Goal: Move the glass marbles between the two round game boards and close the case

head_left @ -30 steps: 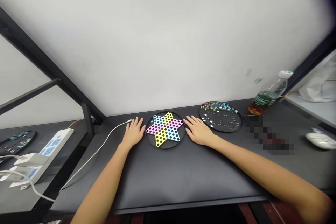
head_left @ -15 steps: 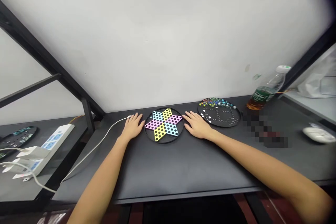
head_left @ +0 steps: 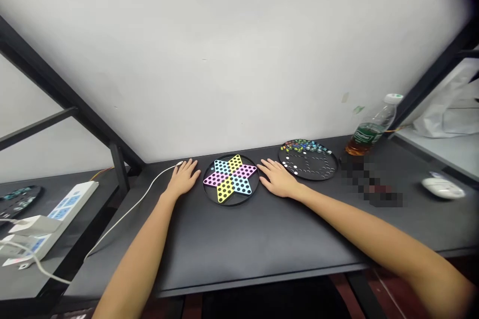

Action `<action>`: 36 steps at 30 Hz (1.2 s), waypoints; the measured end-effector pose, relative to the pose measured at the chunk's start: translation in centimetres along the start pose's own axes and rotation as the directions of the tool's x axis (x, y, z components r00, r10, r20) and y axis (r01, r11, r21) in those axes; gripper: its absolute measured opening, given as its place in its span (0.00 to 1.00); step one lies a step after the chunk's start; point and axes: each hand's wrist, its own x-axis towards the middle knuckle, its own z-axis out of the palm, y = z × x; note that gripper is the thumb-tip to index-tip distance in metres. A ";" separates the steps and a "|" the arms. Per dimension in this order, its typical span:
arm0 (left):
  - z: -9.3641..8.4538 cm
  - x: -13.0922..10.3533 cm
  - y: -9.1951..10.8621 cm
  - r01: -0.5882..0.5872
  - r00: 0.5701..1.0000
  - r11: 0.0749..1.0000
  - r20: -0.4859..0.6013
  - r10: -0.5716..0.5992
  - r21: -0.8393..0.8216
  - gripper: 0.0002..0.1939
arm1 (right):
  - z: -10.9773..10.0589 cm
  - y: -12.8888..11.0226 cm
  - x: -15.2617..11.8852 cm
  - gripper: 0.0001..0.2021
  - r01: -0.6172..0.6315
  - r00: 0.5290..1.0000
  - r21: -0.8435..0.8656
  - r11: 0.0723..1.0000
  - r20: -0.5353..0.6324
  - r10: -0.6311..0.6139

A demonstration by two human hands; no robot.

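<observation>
Here, your left hand and right hand lie apart, empty and palm-down on the black tabletop, flanking the round star-patterned Chinese checkers board.

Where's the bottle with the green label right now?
In the head view, the bottle stands toward the right side, near the wall, just right of the round tray of marbles and beyond the white mouse.

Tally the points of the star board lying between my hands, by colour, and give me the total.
Yellow points: 2
Pink points: 2
Light blue points: 2
Total on the star board: 6
</observation>
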 end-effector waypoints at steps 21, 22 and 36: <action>-0.2 -2.6 1.8 0.046 0.996 0.999 0.079 -0.044 -0.018 0.35 | -0.2 0.1 0.1 0.30 0.000 1.000 -0.008 1.000 0.019 0.000; -0.1 -2.6 1.8 0.045 0.996 0.999 0.076 -0.044 -0.016 0.35 | -0.2 0.1 0.1 0.30 0.000 1.000 -0.008 1.000 0.021 0.000; -1.0 -2.8 2.4 0.051 0.992 0.998 0.111 -0.055 0.031 0.35 | -0.3 0.0 0.1 0.30 -0.002 1.000 0.014 1.000 0.009 0.002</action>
